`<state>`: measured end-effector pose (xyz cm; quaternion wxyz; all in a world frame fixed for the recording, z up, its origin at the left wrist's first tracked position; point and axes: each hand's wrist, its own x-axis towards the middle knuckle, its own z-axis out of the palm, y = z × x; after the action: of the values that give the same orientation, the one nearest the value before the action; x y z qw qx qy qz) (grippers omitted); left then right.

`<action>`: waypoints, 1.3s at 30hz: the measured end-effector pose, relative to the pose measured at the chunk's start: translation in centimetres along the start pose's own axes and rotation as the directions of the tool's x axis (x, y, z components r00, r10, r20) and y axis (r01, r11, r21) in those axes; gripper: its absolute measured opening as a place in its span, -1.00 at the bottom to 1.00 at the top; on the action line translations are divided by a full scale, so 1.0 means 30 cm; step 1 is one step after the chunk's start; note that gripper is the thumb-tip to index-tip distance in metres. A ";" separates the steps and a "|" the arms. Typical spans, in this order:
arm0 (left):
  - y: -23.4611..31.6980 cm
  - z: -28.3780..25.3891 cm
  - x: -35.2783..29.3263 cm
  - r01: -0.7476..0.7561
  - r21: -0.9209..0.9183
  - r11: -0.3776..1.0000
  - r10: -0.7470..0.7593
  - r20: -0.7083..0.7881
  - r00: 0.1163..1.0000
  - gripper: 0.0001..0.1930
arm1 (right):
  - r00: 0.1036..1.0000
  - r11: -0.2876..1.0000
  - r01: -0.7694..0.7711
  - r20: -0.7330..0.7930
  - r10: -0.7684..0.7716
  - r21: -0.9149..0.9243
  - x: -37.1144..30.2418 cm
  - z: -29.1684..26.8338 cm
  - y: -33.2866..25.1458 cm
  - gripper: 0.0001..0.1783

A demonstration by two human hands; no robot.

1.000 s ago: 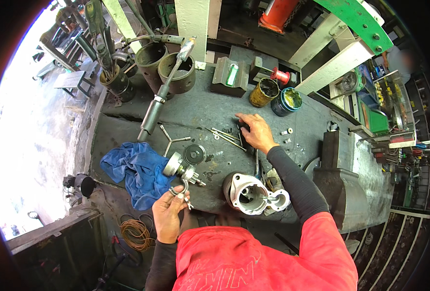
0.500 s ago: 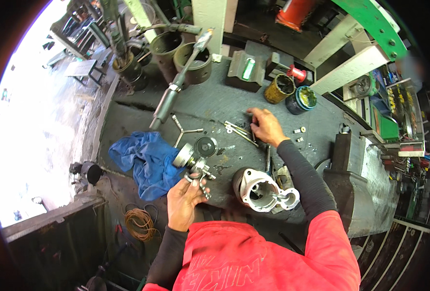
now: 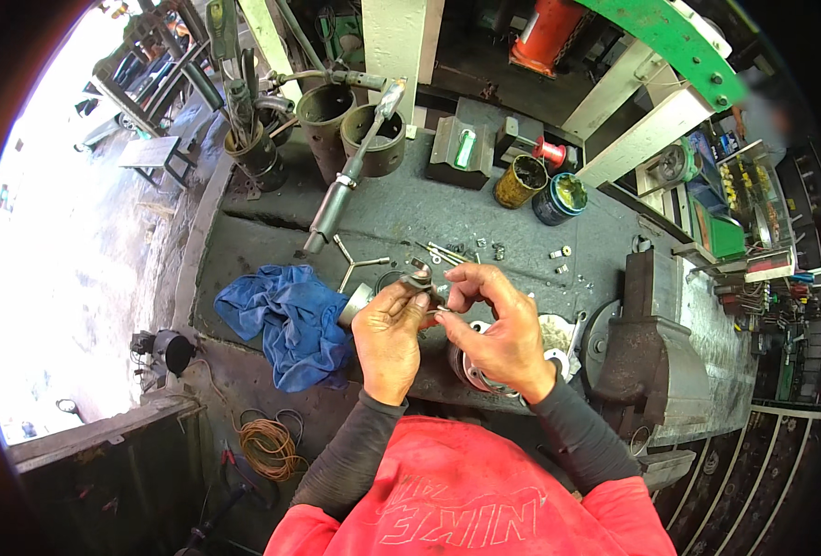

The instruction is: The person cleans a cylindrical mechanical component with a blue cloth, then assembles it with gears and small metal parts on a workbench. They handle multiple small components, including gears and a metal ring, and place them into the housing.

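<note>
My left hand [image 3: 387, 343] is closed on a small dark metal part [image 3: 420, 277], which sticks up past the thumb. My right hand [image 3: 511, 338] meets it in front of my chest, thumb and forefinger pinched at the part's lower end; what they hold there is mostly hidden. Partly behind my right hand stands a pale cast metal housing [image 3: 563, 335] with bolt holes. A round metal piece [image 3: 356, 304] shows beside my left hand, against a blue cloth [image 3: 285, 320]. Beyond my hands lie long thin bolts [image 3: 445, 253] and a three-armed wrench [image 3: 348, 261].
A bench vise [image 3: 656, 343] stands at the right. Two grease tins [image 3: 522, 183] and a red wire spool [image 3: 549, 151] are at the back. A slide hammer-like tool [image 3: 336, 199] leans on metal cylinders [image 3: 373, 148]. Small nuts [image 3: 561, 252] lie on the bench [image 3: 512, 222].
My right hand has come back from the loose bolts to my left hand. The left hand has moved right and up with its metal part, away from the shafted round piece.
</note>
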<state>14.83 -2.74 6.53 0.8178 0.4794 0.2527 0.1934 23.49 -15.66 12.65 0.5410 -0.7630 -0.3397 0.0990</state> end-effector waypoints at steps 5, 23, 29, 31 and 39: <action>0.038 0.055 -0.018 -0.080 -0.012 0.997 0.080 -0.016 0.997 -0.70 | 0.983 0.982 0.078 -0.150 -0.105 -0.173 -0.040 0.030 0.029 -0.45; 0.046 0.042 -0.023 0.088 -0.218 0.972 -0.035 0.236 0.971 -0.62 | 0.971 0.977 -0.138 -0.170 0.166 0.166 -0.086 0.007 0.017 -0.34; 0.008 -0.022 -0.007 0.125 -0.176 0.976 -0.080 0.242 0.967 -0.65 | 0.975 0.939 -0.220 0.076 0.207 0.264 -0.033 -0.074 0.069 -0.28; 0.001 -0.050 -0.005 0.165 -0.248 0.955 -0.098 0.262 0.960 -0.65 | 0.944 0.893 -0.329 0.099 0.314 0.308 0.037 -0.147 0.162 -0.28; 0.019 -0.150 -0.034 0.157 -0.336 0.929 -0.086 0.217 0.972 -0.60 | 0.966 0.858 0.022 0.233 0.114 -0.513 0.221 -0.184 0.731 -0.46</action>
<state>11.28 0.04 5.43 0.9217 0.3261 0.1607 0.1354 40.34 -19.74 -3.31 0.2684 -0.8678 -0.4020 0.1156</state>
